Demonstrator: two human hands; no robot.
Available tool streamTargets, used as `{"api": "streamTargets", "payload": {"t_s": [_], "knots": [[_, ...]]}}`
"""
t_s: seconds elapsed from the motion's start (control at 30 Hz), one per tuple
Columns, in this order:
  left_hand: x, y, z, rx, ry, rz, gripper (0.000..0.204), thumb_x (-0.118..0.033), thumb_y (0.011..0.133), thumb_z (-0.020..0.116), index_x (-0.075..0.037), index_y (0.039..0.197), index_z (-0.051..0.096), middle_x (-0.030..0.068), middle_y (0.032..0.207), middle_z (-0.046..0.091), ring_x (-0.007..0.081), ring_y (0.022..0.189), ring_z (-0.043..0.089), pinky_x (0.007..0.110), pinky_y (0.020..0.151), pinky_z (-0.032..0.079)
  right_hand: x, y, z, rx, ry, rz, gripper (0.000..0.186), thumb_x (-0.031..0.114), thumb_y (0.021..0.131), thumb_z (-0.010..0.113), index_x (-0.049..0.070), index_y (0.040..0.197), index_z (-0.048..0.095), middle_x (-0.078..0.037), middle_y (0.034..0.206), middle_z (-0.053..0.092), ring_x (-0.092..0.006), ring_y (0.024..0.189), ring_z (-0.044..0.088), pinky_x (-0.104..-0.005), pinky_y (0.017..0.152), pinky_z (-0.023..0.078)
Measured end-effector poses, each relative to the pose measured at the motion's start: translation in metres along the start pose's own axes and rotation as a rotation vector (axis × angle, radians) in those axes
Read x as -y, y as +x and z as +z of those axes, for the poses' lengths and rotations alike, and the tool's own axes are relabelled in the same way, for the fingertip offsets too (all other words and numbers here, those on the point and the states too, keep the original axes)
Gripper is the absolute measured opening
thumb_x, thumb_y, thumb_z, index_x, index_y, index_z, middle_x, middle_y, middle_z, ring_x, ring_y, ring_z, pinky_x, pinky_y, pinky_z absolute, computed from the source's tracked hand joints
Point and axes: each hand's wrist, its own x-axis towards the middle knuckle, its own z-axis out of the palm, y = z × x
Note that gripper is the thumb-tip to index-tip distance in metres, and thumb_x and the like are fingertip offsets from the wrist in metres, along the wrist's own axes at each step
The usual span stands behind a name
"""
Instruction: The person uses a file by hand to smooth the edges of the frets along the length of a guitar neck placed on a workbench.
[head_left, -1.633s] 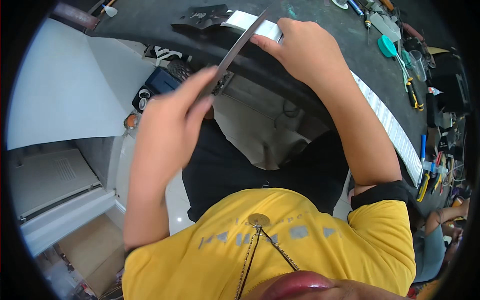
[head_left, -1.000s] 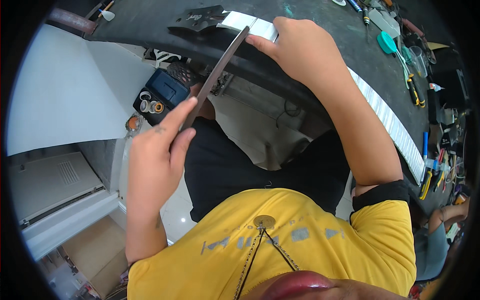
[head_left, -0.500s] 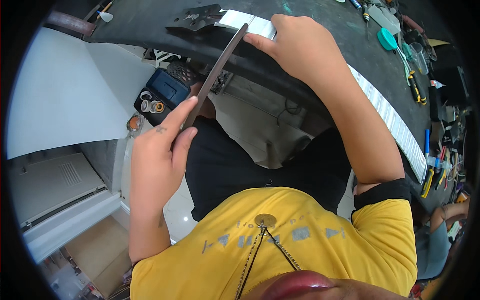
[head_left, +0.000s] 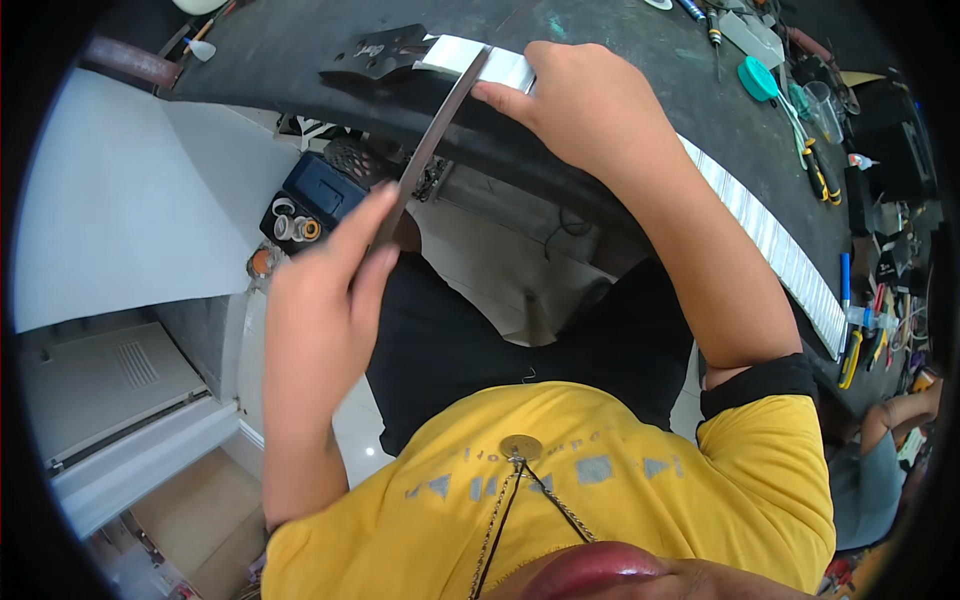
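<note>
A guitar neck with a black headstock (head_left: pixel 375 52) lies along the near edge of the dark bench. Silvery tape strips cover its fingerboard (head_left: pixel 765 225). My left hand (head_left: pixel 320 285), slightly blurred, grips a long narrow metal file (head_left: pixel 437 130) by its lower end. The file slants up and right, its tip on the taped strips near the headstock. Just right of the tip, my right hand (head_left: pixel 600 105) is closed over the neck, thumb on the near side. My right hand and forearm hide the middle of the neck.
At the bench's right lie yellow-black pliers (head_left: pixel 822 175), a teal round-headed tool (head_left: pixel 757 78) and a blue marker (head_left: pixel 845 278). Below the bench's left part sits a dark blue toolbox (head_left: pixel 325 188) with tape rolls. Another person's arm (head_left: pixel 905 415) shows at far right.
The whole view has shifted slightly, with the bench and neck a little further left. My left hand and the file have moved slightly rightward relative to the neck. The right hand keeps its hold.
</note>
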Motion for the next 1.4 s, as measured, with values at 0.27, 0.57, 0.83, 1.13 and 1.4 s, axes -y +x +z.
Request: {"api": "streamTargets", "payload": {"t_s": [0.27,0.57,0.83,1.13,1.4], "knots": [[0.001,0.085,0.008,0.01,0.232,0.009,0.041,-0.008,0.105,0.076,-0.01,0.146,0.074,0.0271,0.103,0.079,0.0486,0.092,0.076,0.053,0.08,0.059,0.014,0.008,-0.004,0.023,0.035,-0.031,0.067,0.063,0.107,0.073,0.0,0.088,0.084,-0.022,0.082,0.08,-0.0411,0.084,0.082,-0.0495,0.083,0.067],[0.002,-0.031,-0.006,-0.021,0.114,-0.062,0.051,-0.001,0.1,0.08,-0.014,0.149,0.076,0.0249,0.099,0.078,0.0456,0.082,0.074,0.045,0.076,0.058,0.002,0.005,-0.002,0.074,-0.008,0.029,0.069,0.064,0.107,0.073,-0.001,0.088,0.083,-0.022,0.082,0.08,-0.0404,0.083,0.082,-0.0497,0.082,0.067],[-0.006,-0.059,-0.03,-0.046,0.148,-0.078,0.051,0.002,0.102,0.078,-0.01,0.152,0.075,0.0182,0.084,0.071,0.026,0.064,0.055,0.033,0.065,0.048,0.01,0.005,-0.006,0.041,0.029,0.002,0.07,0.066,0.106,0.072,-0.001,0.091,0.084,-0.023,0.082,0.08,-0.0403,0.084,0.082,-0.0513,0.084,0.066],[-0.011,0.023,-0.004,-0.014,0.139,0.016,0.043,-0.005,0.102,0.078,-0.01,0.145,0.076,0.0258,0.098,0.078,0.0462,0.087,0.076,0.052,0.078,0.059,0.01,0.004,-0.009,0.084,0.01,0.036,0.067,0.063,0.106,0.073,-0.001,0.094,0.084,-0.023,0.082,0.08,-0.0418,0.085,0.082,-0.0502,0.085,0.067],[-0.011,0.064,0.01,-0.057,0.152,0.103,0.038,-0.011,0.105,0.075,-0.011,0.143,0.076,0.0266,0.1,0.079,0.0489,0.088,0.075,0.054,0.08,0.059,0.006,0.006,-0.001,0.003,0.048,-0.025,0.066,0.061,0.106,0.074,-0.001,0.088,0.083,-0.023,0.08,0.079,-0.042,0.083,0.082,-0.051,0.082,0.067]]}}
